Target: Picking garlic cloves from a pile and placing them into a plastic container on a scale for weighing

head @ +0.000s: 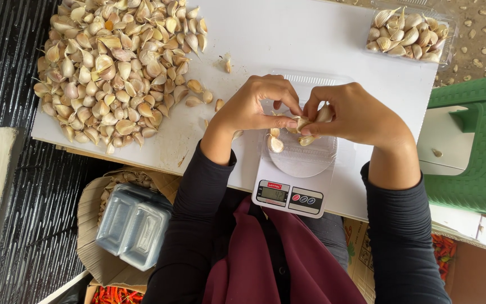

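On the white worktop (pixel 288 45), both hands, left hand (pixel 252 104) and right hand (pixel 355 112), pinch garlic cloves (pixel 302 124) over a nearly empty clear tray (pixel 310 155) on the scale (pixel 289 194), a big garlic pile (pixel 116 67) waiting at the far left corner, one filled tray (pixel 409 34) at the far right.

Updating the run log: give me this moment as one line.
left hand: pinching garlic cloves | right hand: on same cloves | below: clear tray on scale | garlic pile: left on board

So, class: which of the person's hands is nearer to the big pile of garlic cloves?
Left. The left hand is above the scale, just right of the pile of garlic cloves; the right hand is farther right, beyond the left.
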